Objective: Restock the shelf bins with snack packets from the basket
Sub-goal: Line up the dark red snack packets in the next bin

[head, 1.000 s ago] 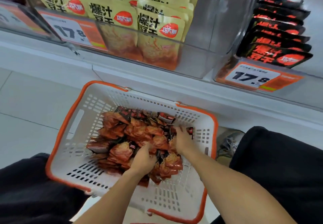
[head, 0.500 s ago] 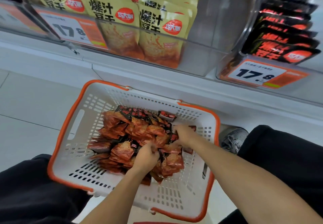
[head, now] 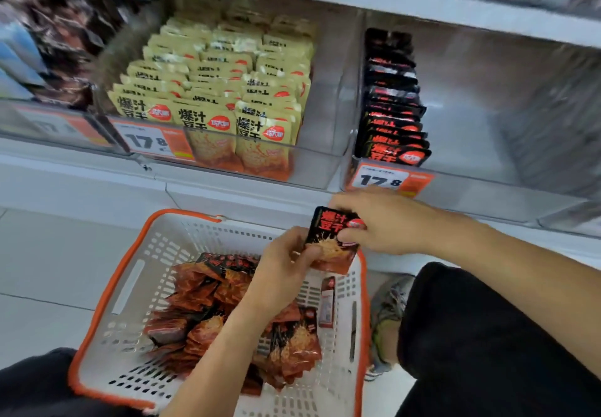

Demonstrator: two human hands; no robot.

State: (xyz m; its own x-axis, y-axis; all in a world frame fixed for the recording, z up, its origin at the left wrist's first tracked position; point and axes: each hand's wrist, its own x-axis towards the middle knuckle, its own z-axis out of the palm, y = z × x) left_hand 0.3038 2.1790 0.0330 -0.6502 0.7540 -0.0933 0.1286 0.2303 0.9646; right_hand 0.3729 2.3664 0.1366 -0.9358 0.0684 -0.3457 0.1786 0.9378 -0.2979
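Note:
A white basket with an orange rim (head: 107, 290) sits on the floor and holds a heap of black-and-red snack packets (head: 208, 312). Both hands hold a small stack of those packets (head: 331, 238) above the basket's far right corner. My left hand (head: 283, 267) pinches the stack's lower left edge. My right hand (head: 383, 221) grips its top and right side. Just above, a clear shelf bin (head: 487, 186) holds a single row of the same black packets (head: 393, 117) along its left side.
To the left, another clear bin (head: 322, 160) is packed with yellow packets (head: 211, 91). Orange price tags reading 17.8 (head: 383, 179) hang on the bin fronts. A shelf board (head: 422, 3) runs above the bins. My knees in black trousers flank the basket.
Both hands have come up out of the basket with a stack of black packets, toward the right bin. The camera has tilted up, showing more of the shelf.

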